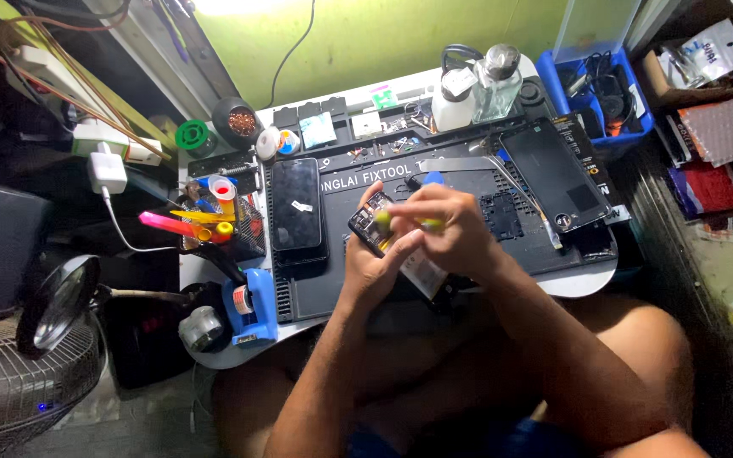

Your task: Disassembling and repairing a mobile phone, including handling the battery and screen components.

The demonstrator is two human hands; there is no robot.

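Observation:
My left hand (375, 267) holds an opened smartphone (369, 222), back cover off, tilted over the black work mat (468, 182). My right hand (451, 229) grips a small yellow-green-handled tool (383, 219), most likely a screwdriver, with its tip on the phone's upper part. A white-labelled battery area (422, 276) shows below my fingers. My hands cover most of the phone's lower half.
A dark phone (296, 208) lies on the mat's left; a phone screen panel (553, 174) and tweezers (523, 199) lie on the right. Two bottles (477, 89) stand at the back. A tool holder (209, 222), tape dispenser (252, 305), magnifier (57, 301), fan (19, 382) and blue bin (600, 93) surround the table.

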